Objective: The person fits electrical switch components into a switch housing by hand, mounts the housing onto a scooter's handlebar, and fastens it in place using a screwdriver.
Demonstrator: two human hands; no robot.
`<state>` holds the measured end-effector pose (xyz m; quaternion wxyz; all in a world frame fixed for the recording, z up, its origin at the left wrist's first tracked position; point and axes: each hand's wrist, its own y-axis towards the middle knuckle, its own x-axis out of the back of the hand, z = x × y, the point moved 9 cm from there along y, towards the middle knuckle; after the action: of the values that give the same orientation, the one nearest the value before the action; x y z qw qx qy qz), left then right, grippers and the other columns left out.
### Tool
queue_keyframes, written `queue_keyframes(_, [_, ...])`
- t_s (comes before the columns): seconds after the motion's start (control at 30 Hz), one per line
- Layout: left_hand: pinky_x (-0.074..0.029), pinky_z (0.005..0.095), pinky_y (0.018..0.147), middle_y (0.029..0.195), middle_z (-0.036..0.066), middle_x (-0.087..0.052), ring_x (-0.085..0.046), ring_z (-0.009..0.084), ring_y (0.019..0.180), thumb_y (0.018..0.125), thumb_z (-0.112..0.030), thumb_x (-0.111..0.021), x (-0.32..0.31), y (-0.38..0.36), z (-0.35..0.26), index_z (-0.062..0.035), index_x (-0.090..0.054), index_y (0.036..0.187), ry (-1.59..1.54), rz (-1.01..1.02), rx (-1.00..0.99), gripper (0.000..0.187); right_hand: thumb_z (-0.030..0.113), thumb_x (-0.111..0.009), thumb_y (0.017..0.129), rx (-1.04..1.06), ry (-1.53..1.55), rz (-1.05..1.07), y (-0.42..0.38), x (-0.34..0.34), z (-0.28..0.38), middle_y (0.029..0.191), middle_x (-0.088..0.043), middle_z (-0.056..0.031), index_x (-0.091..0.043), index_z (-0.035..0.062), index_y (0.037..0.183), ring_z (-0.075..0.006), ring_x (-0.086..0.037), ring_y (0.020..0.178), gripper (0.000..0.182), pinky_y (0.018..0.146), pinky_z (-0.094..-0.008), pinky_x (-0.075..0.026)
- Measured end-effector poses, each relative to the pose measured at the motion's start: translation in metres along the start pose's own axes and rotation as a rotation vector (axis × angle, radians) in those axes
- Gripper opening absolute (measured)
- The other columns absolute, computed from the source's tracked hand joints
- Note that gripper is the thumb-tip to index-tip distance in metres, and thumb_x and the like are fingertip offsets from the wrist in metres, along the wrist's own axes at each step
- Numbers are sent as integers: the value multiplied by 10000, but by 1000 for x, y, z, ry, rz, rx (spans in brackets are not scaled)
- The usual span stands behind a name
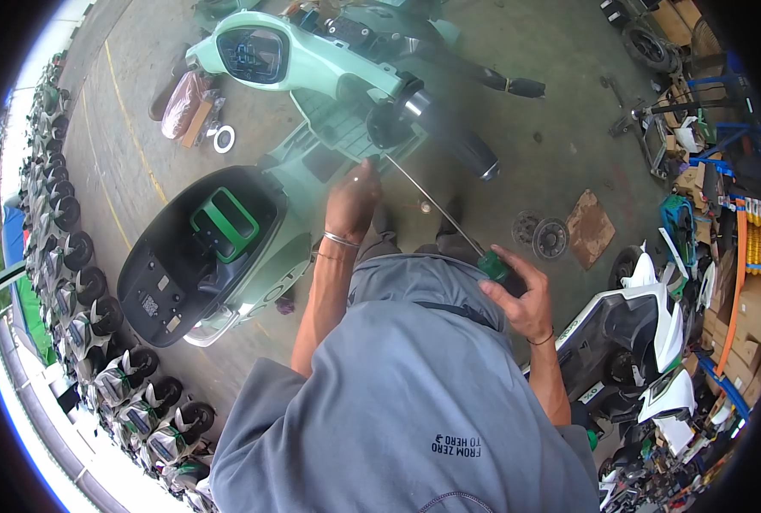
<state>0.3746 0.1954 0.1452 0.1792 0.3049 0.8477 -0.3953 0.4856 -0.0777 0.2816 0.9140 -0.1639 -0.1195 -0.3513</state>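
A long screwdriver (436,203) with a green handle is held in my right hand (521,295), its fingers wrapped round the handle. Its shaft points up and left, with the tip near the handlebar column of a mint green scooter (337,94). Close to that tip is my left hand (353,198), its fingers closed by the scooter's front panel; what they hold, if anything, is too small to make out. The scooter's display (252,56) is lit. Its seat compartment (153,286) shows a green-framed part (225,224) inside.
Rows of parked scooters (81,282) line the left. On the floor lie a pink wrapped bundle (183,104), a white ring (224,139), round metal discs (550,238) and a brown cardboard piece (589,229). A white scooter (620,325) and crowded shelves stand right.
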Motion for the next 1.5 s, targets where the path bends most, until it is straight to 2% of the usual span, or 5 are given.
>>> queue_keyframes(0.17, [-433, 210, 732, 932, 8, -560, -491, 81, 808, 986, -155, -628, -13, -6, -4, 106, -548, 1272, -24, 19, -19, 395, 221, -802, 782, -26, 8, 9, 0, 3, -7, 1076, -705, -185, -664, -14, 1219, -278, -686, 997, 515, 919, -349, -499])
queue_keyframes(0.47, [-439, 187, 665, 911, -1, -558, -487, 61, 775, 1000, -279, -625, -1, 0, 14, -18, -586, 1105, -117, 141, 54, 284, 206, -809, 775, 33, -28, 56, 6, 4, -7, 1050, -710, -181, -671, 4, 1215, -287, -693, 976, 504, 885, -355, -515])
queue_keyframes(0.57, [-438, 188, 641, 891, 4, -551, -489, 66, 759, 986, -327, -642, 5, 6, 4, -46, -578, 1052, 170, 174, -156, 296, 195, -809, 773, 29, -26, 83, 8, 4, -6, 1038, -709, -179, -673, 9, 1211, -291, -695, 959, 496, 868, -355, -520])
queue_keyframes(0.67, [-441, 191, 637, 876, 10, -547, -494, 73, 747, 969, -351, -663, -3, -7, 10, -56, -575, 1028, -72, -59, 81, 314, 186, -811, 771, 50, -35, 96, 11, 5, -5, 1025, -707, -180, -674, 14, 1211, -291, -697, 946, 492, 854, -354, -522])
queue_keyframes(1.5, [-429, 258, 479, 621, 23, -573, -539, 105, 515, 906, -400, -738, -11, -24, -34, -6, -641, 792, 836, -99, -100, 422, 134, -813, 759, 73, -109, 224, 18, 27, 5, 922, -677, -125, -686, 32, 1209, -237, -665, 826, 479, 792, -330, -509])
